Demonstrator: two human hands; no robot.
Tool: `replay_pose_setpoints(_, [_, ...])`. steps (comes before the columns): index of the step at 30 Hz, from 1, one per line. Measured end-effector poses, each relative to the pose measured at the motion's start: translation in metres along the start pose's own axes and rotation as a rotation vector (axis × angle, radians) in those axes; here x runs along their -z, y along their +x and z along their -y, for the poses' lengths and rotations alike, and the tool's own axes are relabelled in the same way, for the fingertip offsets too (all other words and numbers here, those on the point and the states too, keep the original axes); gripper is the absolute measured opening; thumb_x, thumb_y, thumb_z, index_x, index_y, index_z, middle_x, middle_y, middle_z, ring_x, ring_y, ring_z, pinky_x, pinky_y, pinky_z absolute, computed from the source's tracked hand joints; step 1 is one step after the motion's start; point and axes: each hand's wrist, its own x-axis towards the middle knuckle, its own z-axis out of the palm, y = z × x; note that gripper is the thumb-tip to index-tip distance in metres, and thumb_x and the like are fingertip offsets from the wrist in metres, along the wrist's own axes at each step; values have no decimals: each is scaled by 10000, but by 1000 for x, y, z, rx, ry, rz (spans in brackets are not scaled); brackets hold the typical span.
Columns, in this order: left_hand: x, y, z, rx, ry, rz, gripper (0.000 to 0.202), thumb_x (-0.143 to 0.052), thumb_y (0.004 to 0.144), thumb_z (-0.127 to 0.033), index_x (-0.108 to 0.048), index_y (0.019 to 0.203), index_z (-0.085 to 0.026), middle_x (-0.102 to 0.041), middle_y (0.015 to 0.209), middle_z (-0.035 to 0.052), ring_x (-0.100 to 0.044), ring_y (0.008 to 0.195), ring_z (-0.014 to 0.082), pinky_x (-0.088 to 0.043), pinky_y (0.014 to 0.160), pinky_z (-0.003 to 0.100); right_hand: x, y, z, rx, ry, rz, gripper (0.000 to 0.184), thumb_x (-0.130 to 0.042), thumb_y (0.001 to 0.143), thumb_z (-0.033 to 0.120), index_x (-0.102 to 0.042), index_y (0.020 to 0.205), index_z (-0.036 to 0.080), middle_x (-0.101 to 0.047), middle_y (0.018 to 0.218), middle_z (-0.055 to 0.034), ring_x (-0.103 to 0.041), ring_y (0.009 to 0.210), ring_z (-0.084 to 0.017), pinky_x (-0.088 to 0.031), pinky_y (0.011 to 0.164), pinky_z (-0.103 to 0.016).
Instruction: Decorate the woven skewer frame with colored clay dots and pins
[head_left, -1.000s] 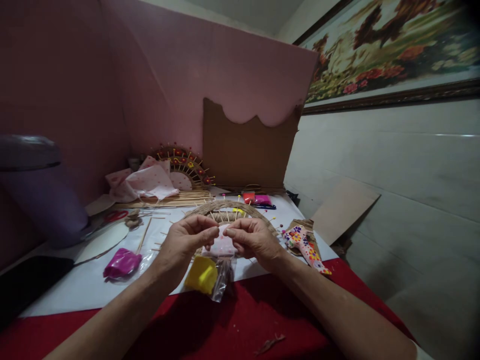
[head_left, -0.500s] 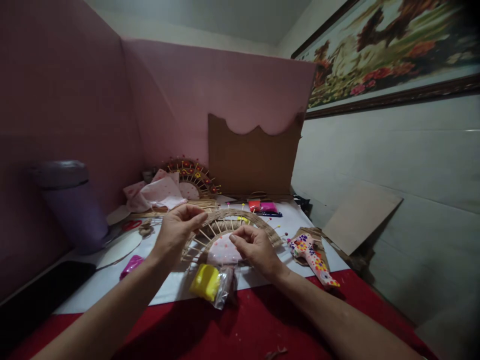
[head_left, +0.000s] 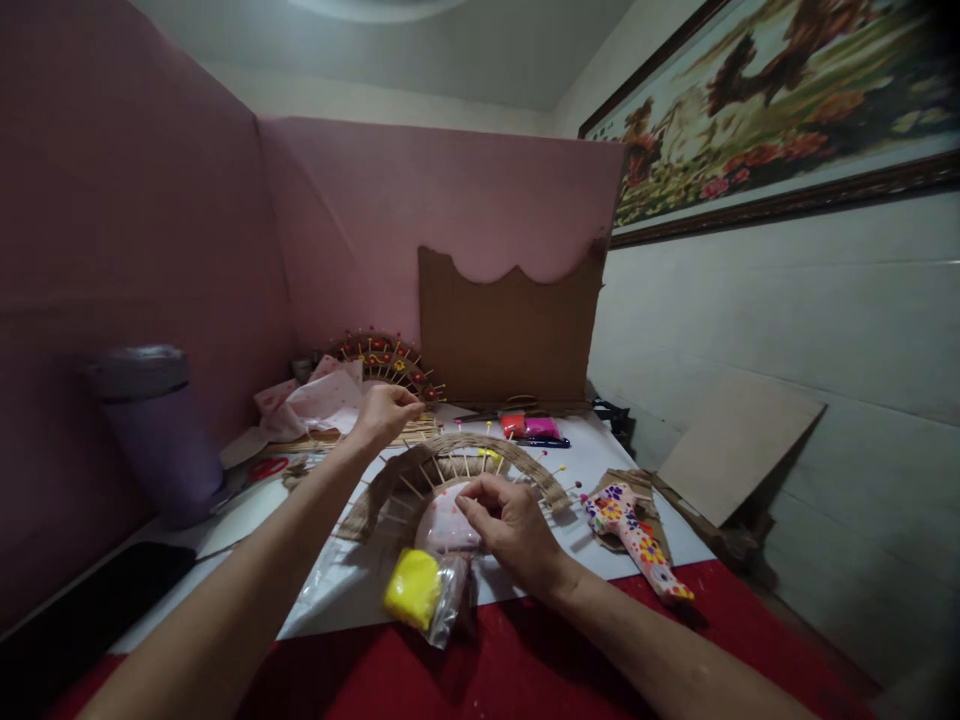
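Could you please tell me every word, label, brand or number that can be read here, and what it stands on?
No readable text shows.
Framed picture: marks near its upper left corner, too small to read.
Woven arch, yellow packet, purple tumbler: no lettering that I can make out.

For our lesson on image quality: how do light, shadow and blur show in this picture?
Head view: dim, with a pale curved glow on the grey ceiling; head view: dark shadow on the red cloth; head view: the purple cylindrical bottle looks soft-edged, the right hand clearer.
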Motion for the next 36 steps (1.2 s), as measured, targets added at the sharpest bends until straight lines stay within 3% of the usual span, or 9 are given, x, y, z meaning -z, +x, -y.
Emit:
replay_pose_setpoints(8, [0,18,29,-10,118,55,162,-683,498,-276,-667,583,-138,-614,529,8,-521,527,131,-381,519,230,1,-1,0,30,-82,-8,169,-530,815,231,-603,675,168,-469,517,35,-399,479,-97,-280,478,-225])
replay_pose_setpoints(20, [6,20,45,66,224,178,135,-631,551,-279,-652,542,-146,-593,482,-1,-487,487,117,-324,461,214,5,-1,7,83,-122,-30,304,-462,889,317,-572,648,168,-484,536,19,-416,490,-103,-300,485,-227])
replay_pose_setpoints(25, [2,30,39,135,232,340,87,-618,533,-224,-654,542,-146,-632,503,23,-550,500,142,-383,466,219,5,-3,10,106,-162,-39,316,-434,905,305,-554,644,174,-507,542,7,-438,488,-107,-308,483,-228])
replay_pose_setpoints(30, [-7,42,33,211,281,551,116,-577,474,-114,-660,543,-154,-580,416,-13,-550,421,141,-397,437,223,6,-2,9,141,-188,-36,295,-436,902,267,-566,654,174,-534,537,-1,-463,468,-109,-328,481,-231])
replay_pose_setpoints(36, [-21,52,42,215,312,770,217,-509,445,-60,-671,549,-160,-578,417,-26,-507,372,117,-377,416,216,7,0,3,213,-210,-61,261,-431,889,204,-576,675,167,-566,544,-20,-510,466,-116,-354,473,-232])
